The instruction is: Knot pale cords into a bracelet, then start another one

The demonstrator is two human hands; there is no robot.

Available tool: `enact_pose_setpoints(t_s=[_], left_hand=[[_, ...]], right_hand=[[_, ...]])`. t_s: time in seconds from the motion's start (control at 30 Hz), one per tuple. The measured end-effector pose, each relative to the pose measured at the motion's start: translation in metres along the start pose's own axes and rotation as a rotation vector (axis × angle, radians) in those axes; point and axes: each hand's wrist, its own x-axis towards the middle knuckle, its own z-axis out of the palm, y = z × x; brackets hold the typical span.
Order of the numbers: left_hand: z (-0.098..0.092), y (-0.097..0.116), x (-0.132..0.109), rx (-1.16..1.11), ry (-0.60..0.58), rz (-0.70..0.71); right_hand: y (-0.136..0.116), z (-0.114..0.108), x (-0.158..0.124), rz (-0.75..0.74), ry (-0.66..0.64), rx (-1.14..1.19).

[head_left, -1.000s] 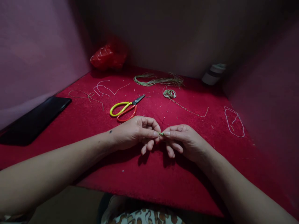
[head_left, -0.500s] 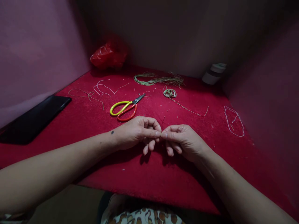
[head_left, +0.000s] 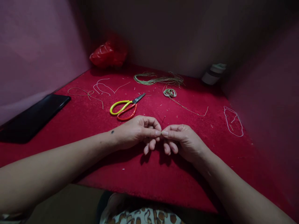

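Evidently pinched closed, both hands [head_left: 137, 130] nearly meeting, anything gripped hidden, pale container [head_left: 210, 78] dim in shadow

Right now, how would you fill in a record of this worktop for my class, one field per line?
Left hand: the left hand, thumb and finger pinched
Right hand: the right hand, pinched close beside the left fingertips
Held item: too hidden to make out
Tool: scissors, one yellow handle, one red
Cords: greenish bundle, with a small coil nearer
Back left: red plastic bag
Back right: whitish container
Surface: red worktop
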Motion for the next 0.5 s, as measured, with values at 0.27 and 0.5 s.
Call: enact_pose_setpoints(t_s=[0.27, 0.5], left_hand=[[0.0032, 0.0038, -0.0029, 0.076, 0.009, 0.010], [0.0061, 0.0042, -0.0037, 0.058, 0.032, 0.007]], right_hand=[[-0.0034, -0.0054, -0.0007, 0.067, -0.061, 0.068], [-0.0060, -0.0045, -0.0009, 0.091, -0.095, 0.094]])
